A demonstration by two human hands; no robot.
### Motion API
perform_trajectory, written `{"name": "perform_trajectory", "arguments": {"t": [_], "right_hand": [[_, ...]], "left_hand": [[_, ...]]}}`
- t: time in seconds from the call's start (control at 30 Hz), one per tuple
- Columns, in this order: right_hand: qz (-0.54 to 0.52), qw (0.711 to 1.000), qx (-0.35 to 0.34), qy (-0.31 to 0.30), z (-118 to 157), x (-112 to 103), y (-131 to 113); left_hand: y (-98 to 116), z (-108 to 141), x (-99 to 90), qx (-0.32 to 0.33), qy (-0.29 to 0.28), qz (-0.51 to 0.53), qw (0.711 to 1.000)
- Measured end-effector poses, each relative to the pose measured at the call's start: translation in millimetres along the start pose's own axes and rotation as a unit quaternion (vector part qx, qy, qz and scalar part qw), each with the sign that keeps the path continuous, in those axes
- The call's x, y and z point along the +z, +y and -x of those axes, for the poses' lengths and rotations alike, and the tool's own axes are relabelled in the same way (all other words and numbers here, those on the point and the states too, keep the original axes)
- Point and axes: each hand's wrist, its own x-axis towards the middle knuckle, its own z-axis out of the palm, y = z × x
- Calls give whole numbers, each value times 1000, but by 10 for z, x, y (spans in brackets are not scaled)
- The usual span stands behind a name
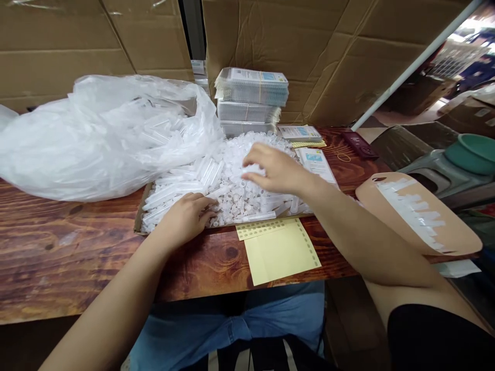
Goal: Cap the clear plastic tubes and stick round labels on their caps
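A shallow cardboard tray (139, 210) on the wooden table (58, 257) holds a heap of small clear plastic tubes (181, 185) and caps (240, 198). My left hand (186, 216) rests at the tray's near edge, fingers curled on the tubes and caps. My right hand (276, 169) reaches over the heap, fingertips pinching small clear caps near the middle. A big clear plastic bag (100, 134) with more tubes spills onto the tray from the left.
Stacks of packaged sheets (251, 87) stand behind the tray against cardboard walls. Yellow sticker sheets (280, 250) lie at the table's near edge. Label packets (317, 162) lie to the right. A tan board with white strips (417, 216) sits at far right.
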Motion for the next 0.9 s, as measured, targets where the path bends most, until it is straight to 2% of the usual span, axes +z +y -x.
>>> {"name": "perform_trajectory", "arguments": {"t": [0.1,0.2,0.3,0.4,0.47,0.57,0.73,0.9], "right_hand": [[59,985,-66,-145,-118,136,-357],[77,976,-79,-189,-196,292,-512],[51,978,-63,-192,-212,435,-549],[65,980,-26,-185,-225,547,-583],[71,980,-13,-185,-255,595,-625],[76,978,2,-197,-329,623,-693],[81,975,25,-207,-439,620,-743],[85,977,11,-198,-440,677,-760]], "left_hand": [[-54,45,-60,-1,19,62,998],[-111,66,-104,-37,79,94,992],[-129,24,-78,-51,106,60,991],[-87,-60,-10,-41,78,-10,996],[-49,-108,26,-59,66,-62,994],[-35,-128,41,-94,84,-93,988],[-132,-38,-40,-111,160,-27,980],[-231,31,-149,-194,192,98,957]]}}
